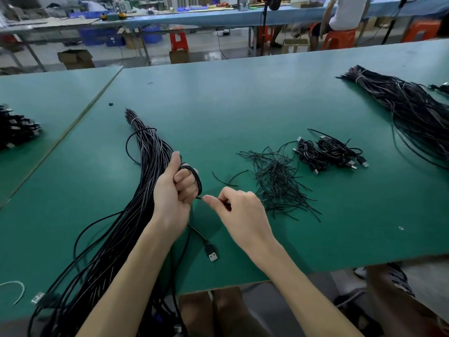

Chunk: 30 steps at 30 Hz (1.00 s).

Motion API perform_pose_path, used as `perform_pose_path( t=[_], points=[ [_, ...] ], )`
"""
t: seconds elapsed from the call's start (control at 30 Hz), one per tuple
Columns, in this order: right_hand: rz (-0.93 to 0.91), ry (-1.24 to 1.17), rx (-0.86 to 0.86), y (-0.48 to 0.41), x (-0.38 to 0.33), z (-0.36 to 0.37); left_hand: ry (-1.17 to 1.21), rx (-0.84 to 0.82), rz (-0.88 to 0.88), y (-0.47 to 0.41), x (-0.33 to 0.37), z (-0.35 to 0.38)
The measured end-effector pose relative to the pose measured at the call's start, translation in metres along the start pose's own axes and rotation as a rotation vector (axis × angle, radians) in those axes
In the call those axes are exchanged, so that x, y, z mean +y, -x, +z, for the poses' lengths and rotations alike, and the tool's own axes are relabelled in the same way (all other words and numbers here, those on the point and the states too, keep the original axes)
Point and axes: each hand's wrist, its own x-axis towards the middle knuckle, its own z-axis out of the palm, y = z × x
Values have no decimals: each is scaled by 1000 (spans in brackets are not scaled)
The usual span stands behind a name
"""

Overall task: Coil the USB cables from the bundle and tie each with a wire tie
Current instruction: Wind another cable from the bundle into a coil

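Note:
A long bundle of black USB cables (145,154) lies on the green table (243,93), running from mid-left down past the near edge. My left hand (173,188) is closed around a small coil of black cable (198,181) wound over its fingers. That cable's loose end hangs down to a USB plug (211,254) lying on the table. My right hand (240,210) sits just right of the coil, pinching a thin black wire tie (199,197) whose tip touches the coil. A pile of loose wire ties (277,181) lies to the right.
Several coiled and tied cables (330,152) lie beyond the tie pile. A second large cable bundle (408,105) stretches along the far right. More cable plugs (17,130) are heaped at the left edge. A seated person (340,18) works at a far bench.

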Motion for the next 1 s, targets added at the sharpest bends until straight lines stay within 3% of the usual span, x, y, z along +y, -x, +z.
perform_pose_path(
  t=[0.13, 0.23, 0.33, 0.43, 0.63, 0.77, 1.0],
  points=[
    [40, -19, 21, -1, 0, -1, -575, -74, 430, 9, -11, 2],
    [82, -66, 18, -3, 3, -1, -910, -171, 522, 12, -16, 0],
    [156, -236, 92, -4, 6, -4, -1377, -137, 652, 8, -17, -6],
    [173, -354, 195, -4, 11, -6, -1591, -99, 688, 6, -20, -7],
    [65, -488, 152, -2, 8, -7, -1350, -138, 600, 1, -27, -5],
    [-8, -554, 72, -2, 8, -7, -957, -145, 508, 1, -31, -2],
    [75, -595, 45, -5, 8, -7, -218, -287, 158, 5, -22, 6]
  ],
)
